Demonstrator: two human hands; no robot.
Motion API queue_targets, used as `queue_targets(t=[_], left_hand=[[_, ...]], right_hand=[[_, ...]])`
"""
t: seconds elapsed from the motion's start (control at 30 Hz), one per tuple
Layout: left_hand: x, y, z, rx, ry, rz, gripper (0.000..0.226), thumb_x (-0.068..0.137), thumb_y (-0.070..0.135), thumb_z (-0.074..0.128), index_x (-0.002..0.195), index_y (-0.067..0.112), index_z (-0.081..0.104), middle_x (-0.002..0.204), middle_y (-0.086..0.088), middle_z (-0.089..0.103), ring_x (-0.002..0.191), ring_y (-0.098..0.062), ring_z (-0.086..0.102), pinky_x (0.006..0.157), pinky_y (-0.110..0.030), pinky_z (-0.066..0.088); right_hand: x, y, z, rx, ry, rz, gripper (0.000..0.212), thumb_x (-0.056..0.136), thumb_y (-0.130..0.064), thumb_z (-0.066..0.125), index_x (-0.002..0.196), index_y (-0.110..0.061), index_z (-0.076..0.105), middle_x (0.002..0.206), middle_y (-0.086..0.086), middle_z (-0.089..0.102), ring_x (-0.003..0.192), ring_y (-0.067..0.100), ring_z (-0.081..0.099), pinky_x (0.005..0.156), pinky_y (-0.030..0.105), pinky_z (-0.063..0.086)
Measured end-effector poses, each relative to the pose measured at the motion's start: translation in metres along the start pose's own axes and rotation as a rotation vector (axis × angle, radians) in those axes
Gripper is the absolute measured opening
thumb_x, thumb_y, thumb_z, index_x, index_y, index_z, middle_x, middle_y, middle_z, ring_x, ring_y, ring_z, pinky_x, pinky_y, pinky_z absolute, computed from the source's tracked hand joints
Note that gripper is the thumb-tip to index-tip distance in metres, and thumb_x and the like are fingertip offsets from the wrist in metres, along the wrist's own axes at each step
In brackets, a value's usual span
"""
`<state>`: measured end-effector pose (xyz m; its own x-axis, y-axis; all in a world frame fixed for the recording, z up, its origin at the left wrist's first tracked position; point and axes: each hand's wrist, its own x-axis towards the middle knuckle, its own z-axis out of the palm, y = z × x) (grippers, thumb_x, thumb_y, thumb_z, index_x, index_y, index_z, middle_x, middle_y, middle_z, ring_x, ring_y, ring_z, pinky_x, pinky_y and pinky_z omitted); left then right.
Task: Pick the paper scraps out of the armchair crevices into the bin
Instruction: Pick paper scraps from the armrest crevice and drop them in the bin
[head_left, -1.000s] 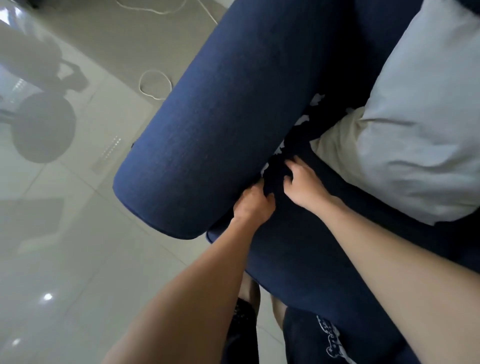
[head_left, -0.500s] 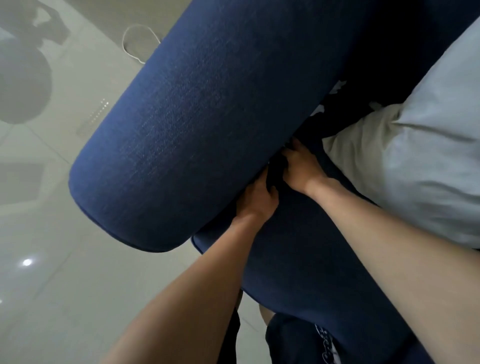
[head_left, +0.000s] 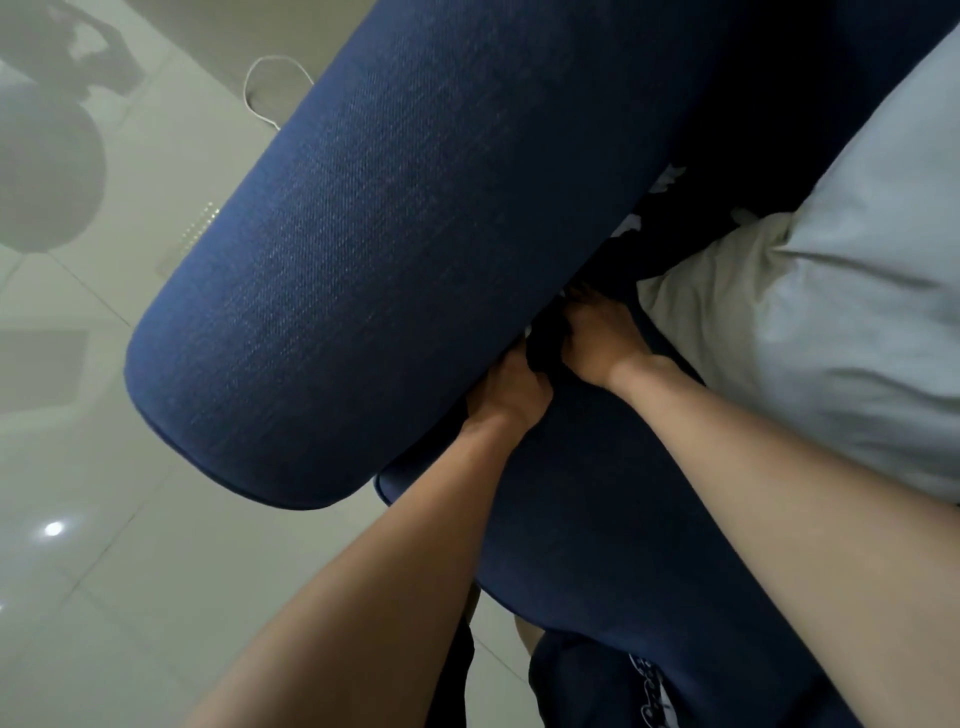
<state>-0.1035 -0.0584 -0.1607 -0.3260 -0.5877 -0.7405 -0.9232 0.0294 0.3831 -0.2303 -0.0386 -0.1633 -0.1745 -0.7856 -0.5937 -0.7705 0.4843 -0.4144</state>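
left hand (head_left: 511, 392) fingers: disappearing under the armrest (head_left: 415, 249), grip unclear
paper scraps (head_left: 667, 179): mostly hiding in the crevice
pillow (head_left: 841, 270): running off the right edge

Carrier is a navy armchair (head_left: 415, 249), coarse weave, fat rounded armrest running diagonally across the view. Seat cushion (head_left: 597, 493) sits just below it, piped front edge. On the seat: a pale grey pillow (head_left: 831, 312) with a cream corner, pushed toward the right side. White paper scraps (head_left: 667, 179) are wedged in the dark gap between armrest and seat (only small bits visible). Chair stands on glossy pale tile floor (head_left: 130, 571); a white cable (head_left: 260, 83) loops on the floor behind the armrest.
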Motion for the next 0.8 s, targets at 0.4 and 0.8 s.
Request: queue_targets(t=[0.4,0.8], left_hand=[[-0.053,0.018,-0.01,-0.016,0.156,0.051,0.051,0.093,0.017,0.048,0.143,0.028,0.044,0.123,-0.009,0.066,0.103,-0.027,0.064,0.088,-0.034,0.053],[-0.13,0.058,-0.065,-0.255,0.41,0.091,0.015,0.088,0.023,0.06,0.087,0.012,0.07,0.084,0.001,0.065,0.073,-0.019,0.061,0.061,-0.03,0.049]], right_hand=[[-0.06,-0.001,-0.006,0.173,0.151,0.097,0.043,0.092,-0.001,0.042,0.134,-0.004,0.051,0.149,0.012,0.043,0.132,0.03,0.046,0.111,0.038,0.039],[-0.146,-0.043,-0.068,0.423,0.544,0.135,0.012,0.088,-0.017,0.06,0.099,-0.013,0.058,0.094,0.002,0.069,0.085,0.022,0.065,0.07,0.037,0.055]])
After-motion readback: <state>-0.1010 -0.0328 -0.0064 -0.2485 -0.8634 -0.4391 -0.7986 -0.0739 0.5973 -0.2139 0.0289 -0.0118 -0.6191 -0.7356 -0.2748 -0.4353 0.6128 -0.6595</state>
